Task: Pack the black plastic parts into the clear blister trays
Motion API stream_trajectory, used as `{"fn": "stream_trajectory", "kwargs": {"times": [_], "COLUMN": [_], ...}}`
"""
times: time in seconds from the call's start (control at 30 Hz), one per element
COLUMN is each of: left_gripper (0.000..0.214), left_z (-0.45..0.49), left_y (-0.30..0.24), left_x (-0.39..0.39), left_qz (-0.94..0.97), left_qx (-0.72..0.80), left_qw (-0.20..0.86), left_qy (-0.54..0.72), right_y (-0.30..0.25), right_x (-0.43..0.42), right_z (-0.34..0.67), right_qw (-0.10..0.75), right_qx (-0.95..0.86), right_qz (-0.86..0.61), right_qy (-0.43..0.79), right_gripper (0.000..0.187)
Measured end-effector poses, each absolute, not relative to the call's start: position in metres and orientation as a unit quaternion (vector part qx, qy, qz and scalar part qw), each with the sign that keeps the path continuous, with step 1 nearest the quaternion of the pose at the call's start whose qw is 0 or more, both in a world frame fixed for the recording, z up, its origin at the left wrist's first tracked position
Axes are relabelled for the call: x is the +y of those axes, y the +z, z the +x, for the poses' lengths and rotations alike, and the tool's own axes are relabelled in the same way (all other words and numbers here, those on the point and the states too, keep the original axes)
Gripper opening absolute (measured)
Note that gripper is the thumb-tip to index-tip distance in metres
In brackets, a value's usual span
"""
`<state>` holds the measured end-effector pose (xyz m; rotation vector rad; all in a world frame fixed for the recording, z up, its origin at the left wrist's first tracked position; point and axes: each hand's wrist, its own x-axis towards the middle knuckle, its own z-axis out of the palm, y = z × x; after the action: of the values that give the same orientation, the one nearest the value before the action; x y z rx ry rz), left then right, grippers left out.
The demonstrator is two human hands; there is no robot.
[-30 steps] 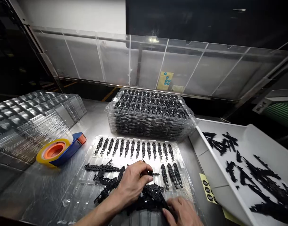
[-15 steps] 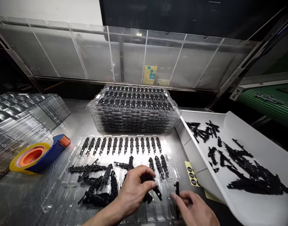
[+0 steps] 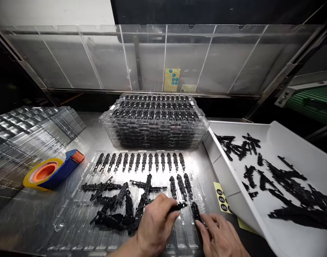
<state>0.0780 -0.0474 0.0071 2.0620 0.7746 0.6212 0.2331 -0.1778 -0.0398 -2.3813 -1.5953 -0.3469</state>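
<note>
A clear plastic tray lies in front of me, its slots partly filled with slim black plastic parts. One full row of them lines the far edge, and three more sit in the middle row's right end. My left hand pinches a black plastic part above the tray. At the tray's right side my right hand has thumb and fingers closed on another black plastic part, which lies along a slot of the near row. Loose parts are heaped on the tray's left half.
Behind stands a stack of filled trays. Nested clear trays and a blue tape dispenser are at left. A white bin with loose black parts borders the right, beside a yellow sticker sheet.
My left hand has closed on a black part and lifted it. The part in my right hand has turned its broad face up and tilted along a slot. The view has shifted slightly.
</note>
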Motion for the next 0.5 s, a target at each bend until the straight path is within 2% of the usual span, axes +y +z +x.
{"fn": "stream_trajectory", "kwargs": {"times": [0.1,0.2,0.4,0.5], "left_gripper": [0.02,0.023,0.025,0.027], "left_z": [0.075,0.076,0.108,0.127], "left_y": [0.002,0.01,0.03,0.031], "left_x": [-0.057,-0.053,-0.022,-0.016], "left_qz": [0.843,0.837,0.851,0.881], "left_qx": [0.284,0.295,0.259,0.234], "left_qw": [0.383,0.406,0.455,0.409], "left_qy": [0.248,0.217,0.042,-0.042], "right_y": [-0.048,-0.051,-0.045,-0.043], "right_x": [-0.181,-0.183,-0.182,-0.181], "right_z": [0.243,0.249,0.257,0.261], "right_qw": [0.153,0.14,0.201,0.225], "right_qx": [-0.586,-0.614,-0.608,-0.6], "right_qz": [-0.784,-0.768,-0.765,-0.766], "right_qy": [-0.137,-0.117,-0.074,-0.055], "right_gripper": [0.033,0.028,0.028,0.029]}}
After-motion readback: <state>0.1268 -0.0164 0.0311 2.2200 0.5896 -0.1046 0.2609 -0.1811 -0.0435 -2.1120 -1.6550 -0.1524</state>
